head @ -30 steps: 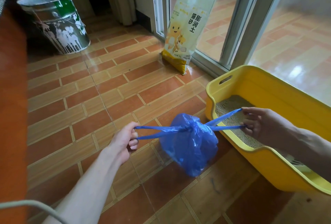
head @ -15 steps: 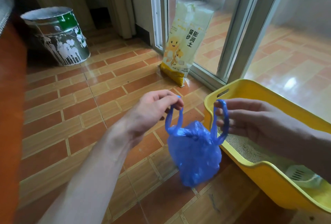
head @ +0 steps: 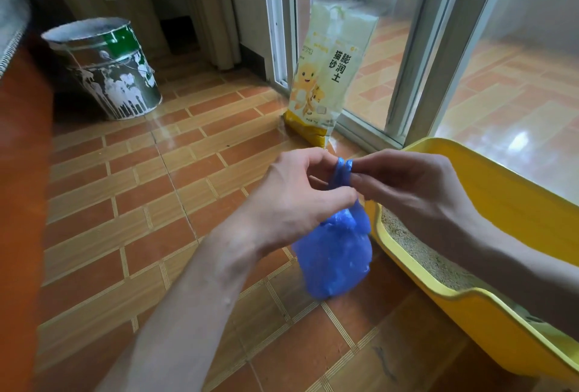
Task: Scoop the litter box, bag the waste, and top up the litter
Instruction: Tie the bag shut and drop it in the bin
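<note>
Two bare hands are seen at work on a tiled floor (head: pixel 131 203), where the bagging step of a litter-box clean is judged to be under way. Largest in view, the yellow box (head: pixel 501 209) is set at the right beside a glass door (head: pixel 391 46), its grey litter (head: pixel 429 253) showing along the near wall. A paint-spattered bucket (head: pixel 106 68) is stood well apart at the far left, and a litter sack (head: pixel 329 71) is leaned upright against the door frame, apparently not yet touched for the top-up. The blue bag (head: pixel 335 256) is held just beside the box's near corner; whether its bottom touches the floor cannot be told. Its two handles (head: pixel 343 170) are pinched together above it, one by the left hand (head: pixel 291 200), one by the right hand (head: pixel 410 187), fingertips almost touching.

A second knot is judged to be next: one handle would need to be crossed over the other, tucked through and drawn tight, before the bag is set aside and the sack is lifted for pouring.

Compared with half a second earlier, the handles, then held apart as two separate loops, are now brought together, and the hands have been closed in towards each other. A second earlier, the handles were being pulled taut sideways.
</note>
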